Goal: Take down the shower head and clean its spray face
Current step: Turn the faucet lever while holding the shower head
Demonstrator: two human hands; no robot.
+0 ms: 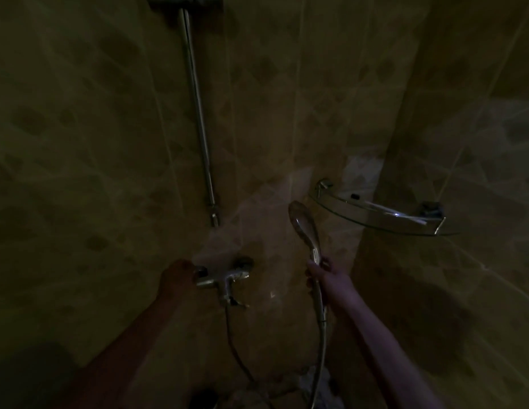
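Two bare forearms reach up from the bottom of the dim head view toward a tiled shower wall. On the right, the right hand (323, 273) is wrapped round the lower handle of the shower head (304, 228), holding it upright, off its holder and clear of the wall, between the mixer tap (224, 280) and the glass corner shelf (378, 214). Its chrome shell is smooth and shiny, with an oval head at the top that narrows into a slim handle; the spray face is turned to the left and seen edge-on, so its nozzles cannot be made out. A metal hose (320, 335) runs down from the handle base and loops toward the floor. The left hand (177, 276) is curled around the knob at the left end of the mixer tap. Above the tap, a chrome riser rail (198, 113) climbs the wall to a bracket at the top edge. No brand mark or writing can be read in this low light.
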